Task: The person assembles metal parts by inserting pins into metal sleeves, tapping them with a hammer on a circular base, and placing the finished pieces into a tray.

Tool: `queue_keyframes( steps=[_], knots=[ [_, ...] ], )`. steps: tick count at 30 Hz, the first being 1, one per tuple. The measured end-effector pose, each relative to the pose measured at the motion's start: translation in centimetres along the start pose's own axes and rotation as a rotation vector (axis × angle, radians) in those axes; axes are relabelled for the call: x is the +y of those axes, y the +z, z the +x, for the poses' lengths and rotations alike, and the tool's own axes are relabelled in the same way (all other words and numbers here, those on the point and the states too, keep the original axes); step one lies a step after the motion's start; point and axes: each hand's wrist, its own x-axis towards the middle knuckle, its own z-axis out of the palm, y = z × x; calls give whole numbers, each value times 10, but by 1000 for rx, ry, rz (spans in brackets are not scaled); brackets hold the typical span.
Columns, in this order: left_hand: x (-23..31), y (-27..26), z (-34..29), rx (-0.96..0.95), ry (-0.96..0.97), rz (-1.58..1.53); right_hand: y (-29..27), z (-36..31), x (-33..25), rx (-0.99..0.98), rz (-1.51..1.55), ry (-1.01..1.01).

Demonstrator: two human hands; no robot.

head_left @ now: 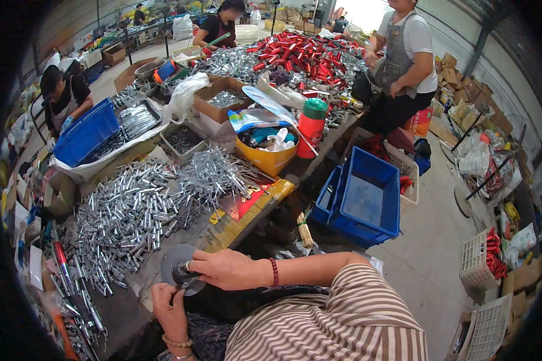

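right hand [226, 271] over a shallow round grey bowl [169, 259], fingers bent and bunched at small dark pieces [183, 277] in it; can't tell if any is gripped. left hand [170, 310] at the bowl's near edge, thumb and fingertips nearly together; can't tell what, if anything, is pinched. bowl sits right under the right fingertips, just ahead of the left ones. beyond the fingers: heap of shiny silver metal tubes [126, 207] loose on the table; past it, pale rectangular plastic basket [200, 154] with small dark parts, brown cardboard box [203, 109] with silver parts. ahead and right of the fingers: round yellow-orange plastic tub [262, 160] with white and teal items. well right: deep blue plastic crate [376, 232].
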Motion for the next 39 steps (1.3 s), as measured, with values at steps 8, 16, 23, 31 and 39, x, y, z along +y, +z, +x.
queue_keyframes(
  steps=[8,16,23,31,39],
  knots=[
    [3,-4,-2,0,-9,-7,3,0,-3,-28,-2,5],
    [1,0,8,-21,48,63,-1,-12,4,113,-84,38],
    [0,-2,-2,19,-12,59,-13,-20,-2,139,-28,50],
    [-4,0,2,6,1,42,-1,-10,-10,251,-167,-201],
    [-1,-6,0,0,8,62,7,11,6,158,15,-34]
  ],
)
